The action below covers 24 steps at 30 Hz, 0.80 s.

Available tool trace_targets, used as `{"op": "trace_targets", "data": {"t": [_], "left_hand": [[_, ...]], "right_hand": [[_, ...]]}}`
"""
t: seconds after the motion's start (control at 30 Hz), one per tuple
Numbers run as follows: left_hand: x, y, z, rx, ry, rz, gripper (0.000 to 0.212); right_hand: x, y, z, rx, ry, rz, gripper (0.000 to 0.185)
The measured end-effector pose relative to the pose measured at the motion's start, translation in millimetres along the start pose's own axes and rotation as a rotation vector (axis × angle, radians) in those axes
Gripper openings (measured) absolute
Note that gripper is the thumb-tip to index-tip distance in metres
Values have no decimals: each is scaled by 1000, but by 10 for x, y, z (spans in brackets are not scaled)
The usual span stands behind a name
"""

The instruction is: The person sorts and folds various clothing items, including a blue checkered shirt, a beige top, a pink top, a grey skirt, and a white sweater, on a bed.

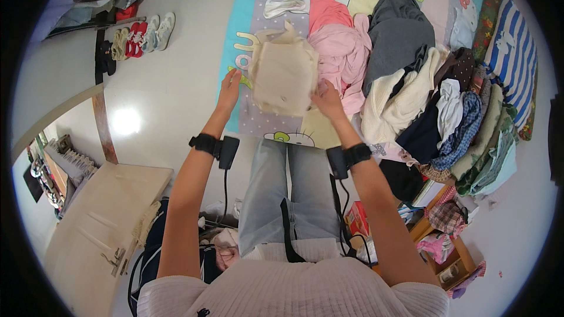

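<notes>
A cream-coloured folded cloth item [284, 75] lies on the printed bedsheet [273, 127] in front of me, with loose ends sticking up at its far edge. My left hand [230, 90] is just left of it, above the bed's edge, fingers slightly apart and holding nothing. At its lower right edge is my right hand [328, 100]; whether the fingers pinch the fabric cannot be told. Pink garments [341, 53] lie bunched directly right of the cloth. A small white cloth [284, 7] lies beyond it.
A dark grey garment [398, 31], a cream knit garment [387, 110] and a heap of mixed clothes [454, 127] cover the bed's right side. A striped pillow [511, 61] is at far right. Shoes [164, 31] line the floor at left, near a door [101, 220].
</notes>
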<state>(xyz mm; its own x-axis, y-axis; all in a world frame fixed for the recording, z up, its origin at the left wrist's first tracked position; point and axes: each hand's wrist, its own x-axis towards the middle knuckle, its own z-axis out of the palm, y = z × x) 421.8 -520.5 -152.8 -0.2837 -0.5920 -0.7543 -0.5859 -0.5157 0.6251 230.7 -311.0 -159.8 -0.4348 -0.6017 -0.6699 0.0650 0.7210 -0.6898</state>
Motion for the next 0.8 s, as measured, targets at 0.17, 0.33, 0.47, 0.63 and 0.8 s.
{"op": "trace_targets", "data": {"t": [0.17, 0.33, 0.47, 0.63, 0.8], "left_hand": [[-296, -16, 408, 843, -8, 720, 65], [-46, -231, 905, 1108, -10, 692, 70], [83, -246, 1188, 1324, 112, 630, 71], [2, -28, 1174, 1357, 28, 436, 69], [6, 715, 891, 1253, -117, 406, 49]], "right_hand": [[-123, -437, 387, -492, 232, -411, 68], [295, -83, 560, -793, 95, -209, 66], [483, 120, 481, -789, 39, -230, 50], [753, -592, 10, -657, -195, 5, 36], [1532, -1186, -321, -493, 241, -421, 27]]}}
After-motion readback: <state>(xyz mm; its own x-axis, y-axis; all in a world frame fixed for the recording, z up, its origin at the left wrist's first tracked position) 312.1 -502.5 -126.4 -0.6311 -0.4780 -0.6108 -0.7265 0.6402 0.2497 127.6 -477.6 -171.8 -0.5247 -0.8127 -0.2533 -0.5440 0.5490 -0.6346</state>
